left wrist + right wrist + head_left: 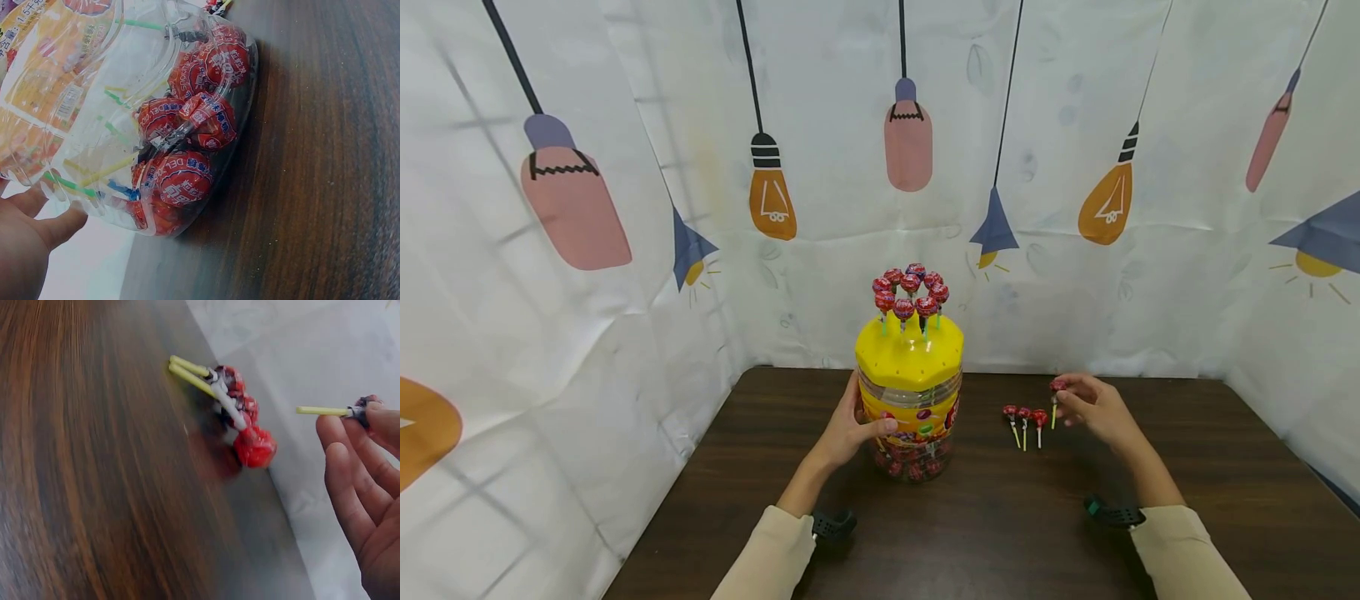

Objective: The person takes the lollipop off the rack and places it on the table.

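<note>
A clear plastic candy jar (917, 461) with a yellow lid (910, 362) stands upright on the table. Several red-wrapped lollipops (903, 309) stick up from the lid in a ring. More wrapped lollipops (182, 178) lie in the bottom of the jar, as the left wrist view shows. My left hand (850, 429) grips the jar's left side, the thumb across its front. To the right, my right hand (1097, 408) pinches one lollipop (325, 411) by its wrapped head, its yellow stick pointing down. Three loose lollipops (1025, 414) lie just left of that hand.
The dark wooden table (1000, 533) reaches back to a white curtain (842, 283) printed with hanging lamps. Both wrists wear dark bands, the left band (833, 525) close in front of the jar.
</note>
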Demonstrator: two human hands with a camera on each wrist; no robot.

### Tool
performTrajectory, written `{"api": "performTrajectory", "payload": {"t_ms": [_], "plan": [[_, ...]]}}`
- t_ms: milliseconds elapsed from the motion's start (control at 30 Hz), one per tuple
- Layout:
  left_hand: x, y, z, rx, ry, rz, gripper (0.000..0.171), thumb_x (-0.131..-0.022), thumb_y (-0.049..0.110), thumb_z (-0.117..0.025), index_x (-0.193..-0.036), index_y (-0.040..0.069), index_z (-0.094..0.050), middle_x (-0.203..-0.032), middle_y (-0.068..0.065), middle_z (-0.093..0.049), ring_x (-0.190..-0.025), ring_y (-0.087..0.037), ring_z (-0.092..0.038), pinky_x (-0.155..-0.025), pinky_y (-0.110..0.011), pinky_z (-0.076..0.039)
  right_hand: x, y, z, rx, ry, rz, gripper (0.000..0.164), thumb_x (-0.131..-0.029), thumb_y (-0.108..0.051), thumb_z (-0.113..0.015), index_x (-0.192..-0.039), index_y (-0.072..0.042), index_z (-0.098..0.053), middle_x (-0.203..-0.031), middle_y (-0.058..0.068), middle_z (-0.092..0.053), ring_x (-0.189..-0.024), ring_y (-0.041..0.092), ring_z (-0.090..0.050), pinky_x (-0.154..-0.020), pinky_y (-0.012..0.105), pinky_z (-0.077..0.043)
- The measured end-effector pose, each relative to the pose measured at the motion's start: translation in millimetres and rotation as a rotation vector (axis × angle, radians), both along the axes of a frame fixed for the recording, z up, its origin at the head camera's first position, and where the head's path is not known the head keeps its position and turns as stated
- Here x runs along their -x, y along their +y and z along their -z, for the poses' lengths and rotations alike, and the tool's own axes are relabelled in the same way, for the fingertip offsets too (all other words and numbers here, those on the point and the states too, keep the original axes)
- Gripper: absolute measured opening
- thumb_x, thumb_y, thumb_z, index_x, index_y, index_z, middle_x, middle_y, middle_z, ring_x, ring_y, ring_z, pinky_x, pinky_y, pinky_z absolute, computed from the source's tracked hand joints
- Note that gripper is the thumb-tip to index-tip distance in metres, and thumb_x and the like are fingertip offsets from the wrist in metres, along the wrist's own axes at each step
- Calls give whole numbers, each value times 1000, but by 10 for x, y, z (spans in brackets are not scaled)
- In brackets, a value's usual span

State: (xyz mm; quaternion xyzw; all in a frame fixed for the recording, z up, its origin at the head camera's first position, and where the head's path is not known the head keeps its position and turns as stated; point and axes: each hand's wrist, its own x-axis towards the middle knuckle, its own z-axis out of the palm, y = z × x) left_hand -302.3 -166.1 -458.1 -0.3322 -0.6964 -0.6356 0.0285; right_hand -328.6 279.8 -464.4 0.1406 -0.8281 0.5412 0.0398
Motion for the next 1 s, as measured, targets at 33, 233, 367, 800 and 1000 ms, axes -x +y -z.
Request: {"api": "performTrajectory", "payload": {"t_ms": [33, 233, 367, 800, 1000], "plan": [[4, 0, 2, -4, 5, 6, 90, -95, 30, -74, -162, 28, -15, -146, -10, -49, -129, -17, -56, -108, -35, -49, 1, 13, 13, 1, -11, 0, 44, -104, -24, -61, -136, 5, -54, -101, 12, -73, -80, 13, -73, -70, 42, -62], [7, 7, -2, -13, -8, 10, 91, -93, 34, -75, -162, 30, -16, -145, -8, -49, -129, -17, -57, -108, -33, -49, 14, 91, 102, -22, -100, -37, 44, -104, -23, -61, -137, 5, -53, -115, 25, -69, -87, 16, -75, -75, 39, -63], [1, 8, -3, -8, -16, 3, 91, -92, 36, -76, -161, 32, -17, -146, -7, -48, -130, -16, -56, -108, -33, -49, 26, 126, 134, -26, -160, -58, 43, -104, -20, -61, -137, 7, -52, -118, 28, -68, -90, 20, -76, -76, 36, -63], [4, 10, -3, -7, -15, 7, 91, -92, 36, -76, -161, 32, -16, -147, -7, -48, -130, -17, -56, -109, -32, -48, 69, 161, 235, -74, -239, -88, 42, -105, -17, -58, -137, 9, -51, -113, 22, -70, -88, 19, -74, -76, 34, -62], [2, 7, 4, -1, -7, -2, 91, -93, 34, -75, -162, 32, -15, -147, -8, -48, -131, -17, -55, -110, -34, -47, 85, 151, 235, -116, -222, -105, 40, -106, -16, -57, -137, 9, -51, -111, 21, -69, -85, 18, -70, -73, 32, -61]]}}
